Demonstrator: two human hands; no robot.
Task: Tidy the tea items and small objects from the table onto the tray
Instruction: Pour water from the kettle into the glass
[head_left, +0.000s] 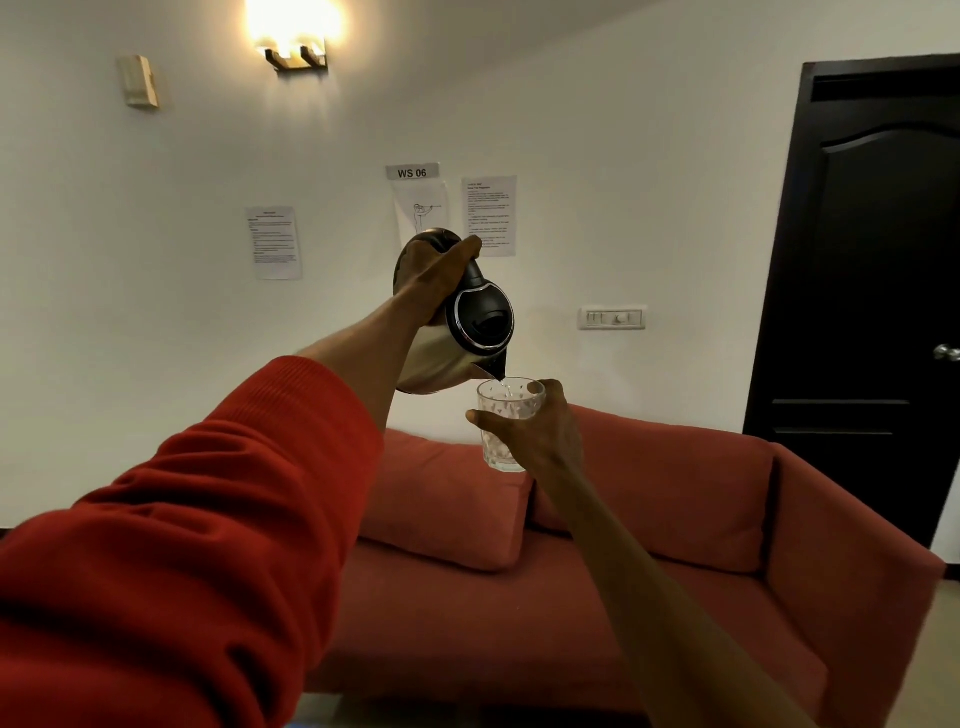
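My left hand (434, 278) grips the handle of the kettle (457, 332), fingers curled tight, body tipped so the spout points toward 5 o'clock. Spout tip sits just over the rim of the glass (506, 423), at the rim's 12 o'clock edge. My right hand (540, 431) wraps the glass from its 3 o'clock side. Both held up in open air, well apart from the wall (156, 312); sofa (649, 519) lies below. Kettle: smooth steel belly, glossy black lid with chrome ring. Glass: clear, cut-pattern, straight-sided. Sofa: matte red fabric.
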